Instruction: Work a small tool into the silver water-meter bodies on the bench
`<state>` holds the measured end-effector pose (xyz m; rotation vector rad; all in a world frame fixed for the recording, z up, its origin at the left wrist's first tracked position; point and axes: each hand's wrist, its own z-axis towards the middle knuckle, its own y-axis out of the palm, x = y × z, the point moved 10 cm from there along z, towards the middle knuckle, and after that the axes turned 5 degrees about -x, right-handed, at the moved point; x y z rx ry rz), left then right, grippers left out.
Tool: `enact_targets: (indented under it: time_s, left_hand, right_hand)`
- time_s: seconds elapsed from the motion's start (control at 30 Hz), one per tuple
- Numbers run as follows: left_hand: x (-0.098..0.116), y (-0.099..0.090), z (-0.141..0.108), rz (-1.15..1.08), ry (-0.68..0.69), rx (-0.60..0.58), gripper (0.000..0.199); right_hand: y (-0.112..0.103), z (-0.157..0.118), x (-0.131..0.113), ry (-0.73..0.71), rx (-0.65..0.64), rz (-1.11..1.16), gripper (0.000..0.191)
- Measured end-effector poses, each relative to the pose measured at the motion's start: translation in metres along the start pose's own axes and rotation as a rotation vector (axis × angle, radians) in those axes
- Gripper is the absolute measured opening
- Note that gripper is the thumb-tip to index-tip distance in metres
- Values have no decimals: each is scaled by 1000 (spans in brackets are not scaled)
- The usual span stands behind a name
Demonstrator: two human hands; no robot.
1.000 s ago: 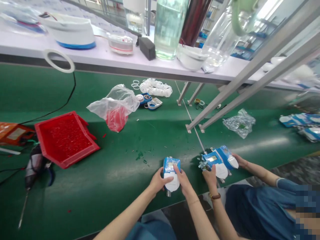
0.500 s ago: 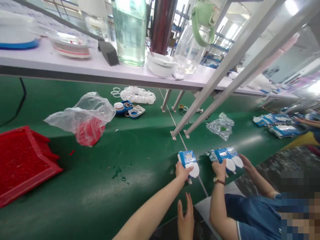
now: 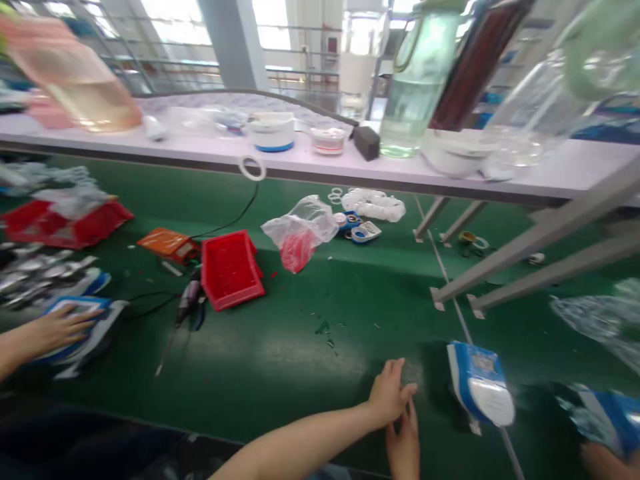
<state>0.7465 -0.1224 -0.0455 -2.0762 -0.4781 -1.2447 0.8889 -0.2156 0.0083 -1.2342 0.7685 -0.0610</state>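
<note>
My left hand [image 3: 393, 393] is over the green table [image 3: 295, 347], its fingers close together and partly overlapping my right hand [image 3: 404, 443]. Nothing shows in the left one. The right one points upward just below it, fingers extended, holding nothing visible. To the right of both hands lies a blue and white device [image 3: 481, 383] with a rounded white end, touched by neither hand.
Another person's hand [image 3: 65, 327] rests on blue and white parts at far left. A red bin [image 3: 233, 270], an electric screwdriver [image 3: 187, 303], an orange box [image 3: 170, 245] and a plastic bag [image 3: 300, 230] stand behind. Metal struts [image 3: 520, 250] rise at right, below a shelf [image 3: 190, 153].
My left hand has let go of the blue and white device and moved left, meeting my right hand. The view has swung left, bringing the screwdriver, the orange box and another person's hand into sight.
</note>
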Motion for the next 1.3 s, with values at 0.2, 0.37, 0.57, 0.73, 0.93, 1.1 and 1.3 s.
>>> enact_targets:
  time_s: [0.2, 0.37, 0.57, 0.73, 0.93, 1.1, 1.3]
  left_hand:
    - [-135, -196, -137, 439, -160, 580, 40]
    - [-248, -309, -281, 716, -525, 970, 40]
    - [-304, -338, -351, 767, -799, 1233, 40]
    - [-301, -343, -347, 733, -899, 1321, 42]
    - [-301, -348, -346, 749, -946, 1277, 43]
    - [-302, -349, -343, 772, -956, 1258, 43]
    - [-301, -349, -341, 791, -960, 1252, 43]
  right_hand:
    - [152, -53, -85, -39, -285, 139, 67]
    - [183, -41, -120, -119, -325, 76, 64]
    - [176, -38, -174, -257, -253, -16, 54]
    - [168, -45, -192, -314, -126, -59, 49]
    - [169, -48, -199, -305, -78, -90, 46]
    - [167, -48, -204, -288, -45, -105, 45]
    - [164, -49, -204, -317, 44, -87, 46]
